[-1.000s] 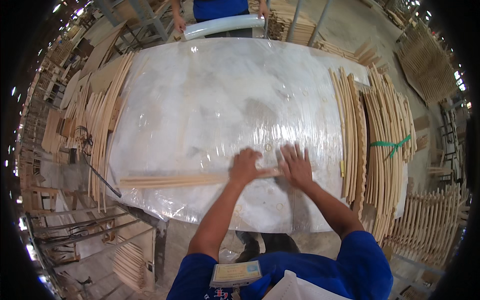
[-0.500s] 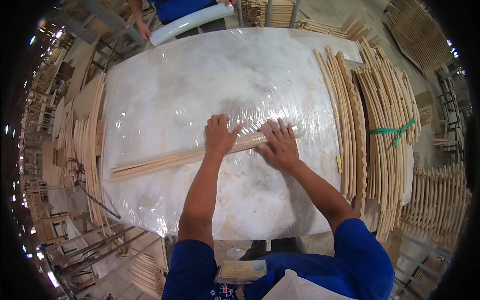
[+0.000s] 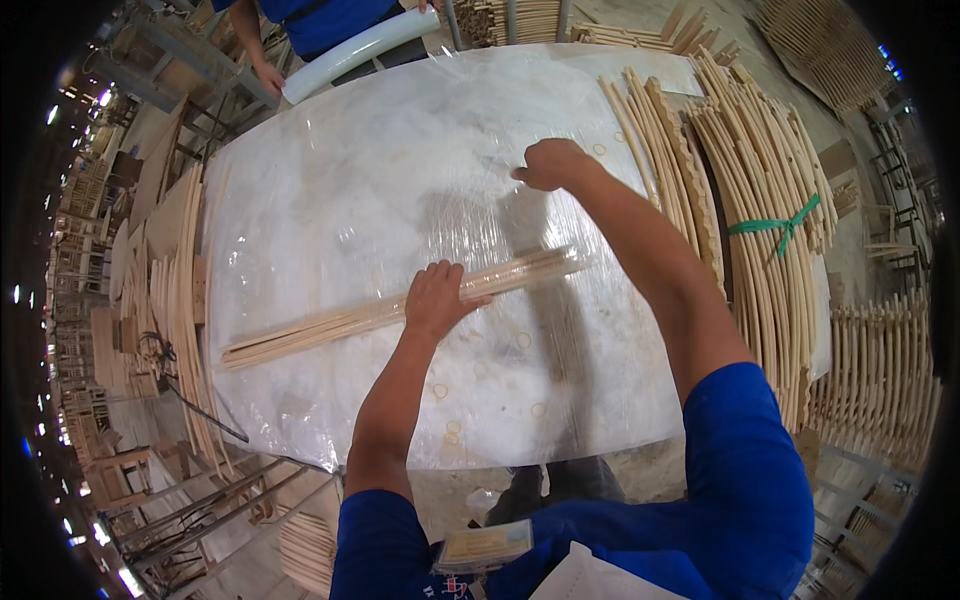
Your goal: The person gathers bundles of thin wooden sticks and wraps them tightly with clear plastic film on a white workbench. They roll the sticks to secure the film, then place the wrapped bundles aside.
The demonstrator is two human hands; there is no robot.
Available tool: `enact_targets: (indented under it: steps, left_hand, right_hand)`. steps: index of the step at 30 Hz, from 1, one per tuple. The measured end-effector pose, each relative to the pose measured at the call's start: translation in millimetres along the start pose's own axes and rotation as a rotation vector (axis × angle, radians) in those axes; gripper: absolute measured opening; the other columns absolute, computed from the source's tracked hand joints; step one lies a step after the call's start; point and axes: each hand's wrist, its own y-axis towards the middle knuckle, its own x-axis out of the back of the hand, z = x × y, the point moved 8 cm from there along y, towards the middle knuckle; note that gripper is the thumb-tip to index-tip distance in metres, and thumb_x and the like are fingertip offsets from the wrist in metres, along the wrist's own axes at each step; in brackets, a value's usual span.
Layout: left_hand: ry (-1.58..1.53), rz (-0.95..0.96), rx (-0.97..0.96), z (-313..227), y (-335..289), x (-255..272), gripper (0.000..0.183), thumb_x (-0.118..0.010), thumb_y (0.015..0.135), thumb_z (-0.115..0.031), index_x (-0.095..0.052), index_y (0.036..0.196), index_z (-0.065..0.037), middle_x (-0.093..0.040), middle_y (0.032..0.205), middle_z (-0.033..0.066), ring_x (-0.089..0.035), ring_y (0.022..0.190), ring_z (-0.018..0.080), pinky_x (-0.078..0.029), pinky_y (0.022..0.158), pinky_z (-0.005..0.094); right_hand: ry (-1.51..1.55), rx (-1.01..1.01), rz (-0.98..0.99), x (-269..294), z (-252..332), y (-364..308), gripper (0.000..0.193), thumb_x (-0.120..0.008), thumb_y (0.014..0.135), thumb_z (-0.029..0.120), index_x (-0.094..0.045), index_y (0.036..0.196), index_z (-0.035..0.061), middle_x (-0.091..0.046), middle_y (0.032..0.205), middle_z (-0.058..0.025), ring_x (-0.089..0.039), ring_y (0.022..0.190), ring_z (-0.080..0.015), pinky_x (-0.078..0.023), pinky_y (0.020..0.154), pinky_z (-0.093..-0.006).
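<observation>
A slim bundle of pale wooden sticks (image 3: 330, 328) lies aslant on clear plastic film (image 3: 330, 180) spread over the table. Its right part is covered by shiny film. My left hand (image 3: 435, 300) grips the bundle from above near its middle, fingers over the far side and thumb along the near side. Beyond the bundle's right end, my right hand (image 3: 552, 164) is raised above the table with its fingers closed. Taut, streaky film runs between that hand and the sticks, and the hand appears to pinch it.
Across the table a person in blue holds a long film roll (image 3: 360, 52). Loose sticks and a wavy-edged strip (image 3: 683, 165) lie along the right side, beside a big stick bundle with a green tie (image 3: 778, 226). More sticks (image 3: 185, 310) stand at the left edge.
My right hand has lifted off the sticks and moved away toward the far side, its spread fingers now closed. My left hand stays on the bundle, its fingers more curled.
</observation>
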Motion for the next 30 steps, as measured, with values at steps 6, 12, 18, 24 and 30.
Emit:
enact_targets:
  steps: [6,12,18,24,30]
  left_hand:
    - [-0.026,0.011,-0.108,-26.7,-44.7,0.2,0.07,-0.082,0.082,-0.066,-0.071,0.112,-0.004,-0.067,0.109,0.0128,-0.065,0.105,0.0311,-0.051,0.096,0.0435]
    - [-0.07,0.098,-0.051,-13.2,-111.5,-11.0,0.074,-0.082,0.08,-0.068,-0.069,0.11,-0.002,-0.066,0.111,0.0135,-0.064,0.106,0.0324,-0.05,0.095,0.0448]
    - [-0.076,0.001,-0.121,-18.8,-111.4,-14.7,0.072,-0.084,0.078,-0.067,-0.069,0.108,-0.003,-0.065,0.107,0.0122,-0.064,0.102,0.0326,-0.05,0.091,0.0454]
    - [-0.176,-0.015,-0.103,-14.8,-105.7,-12.4,0.073,-0.085,0.074,-0.069,-0.07,0.107,-0.006,-0.064,0.107,0.012,-0.063,0.102,0.0326,-0.05,0.092,0.0451]
    - [-0.201,0.069,-0.013,-4.6,-111.9,-7.8,0.078,-0.082,0.075,-0.072,-0.069,0.112,-0.005,-0.062,0.107,0.0107,-0.062,0.106,0.0317,-0.048,0.097,0.0439]
  right_hand:
    - [0.228,0.074,-0.137,-102.2,2.4,-56.1,0.083,-0.054,0.105,0.065,-0.039,0.167,0.0125,-0.033,0.176,-0.0151,-0.036,0.16,-0.0369,-0.04,0.123,-0.0573]
    - [0.083,0.24,-0.219,-130.7,75.2,-106.0,0.07,-0.059,0.102,0.062,-0.065,0.142,0.0039,-0.059,0.152,-0.0202,-0.06,0.136,-0.0407,-0.049,0.113,-0.0512]
    - [0.369,0.058,-0.552,22.0,0.7,-18.4,0.063,-0.066,0.099,0.06,-0.076,0.13,0.0052,-0.079,0.118,-0.0207,-0.073,0.114,-0.0396,-0.056,0.1,-0.0494]
    - [0.376,0.015,-0.576,113.7,-30.5,23.2,0.063,-0.065,0.102,0.057,-0.07,0.139,0.0067,-0.076,0.126,-0.0203,-0.071,0.12,-0.0392,-0.056,0.103,-0.0493]
    - [0.629,0.3,-0.283,-42.2,87.5,-72.5,0.066,-0.068,0.102,0.055,-0.06,0.152,0.0111,-0.065,0.146,-0.0221,-0.064,0.134,-0.0399,-0.052,0.112,-0.0482]
